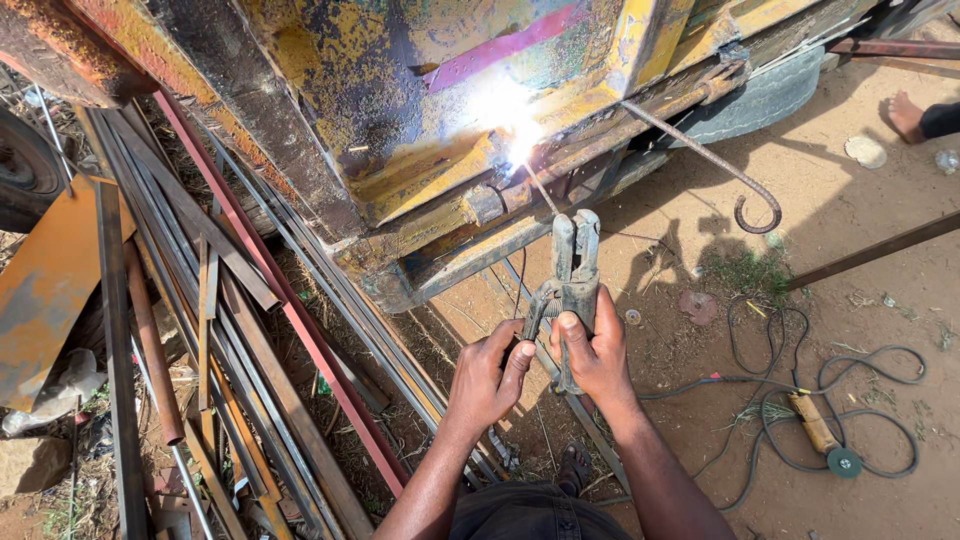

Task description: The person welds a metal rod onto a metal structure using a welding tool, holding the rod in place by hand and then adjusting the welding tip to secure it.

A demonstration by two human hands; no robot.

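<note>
Both my hands grip a grey metal welding electrode holder [572,262] in the middle of the view. My left hand [492,372] closes on its left handle and my right hand [594,352] wraps the right handle. A thin electrode rod [541,188] sticks up from the jaws to a bright white arc [512,122] on the worn yellow metal body [420,110] of a vehicle. The arc's glare hides the exact weld spot.
A stack of rusty steel bars and angle irons [215,330] lies at left. On the sandy ground at right are an angle grinder [822,435] with coiled black cable and a hooked iron rod [735,180]. Another person's bare foot [905,115] shows at top right.
</note>
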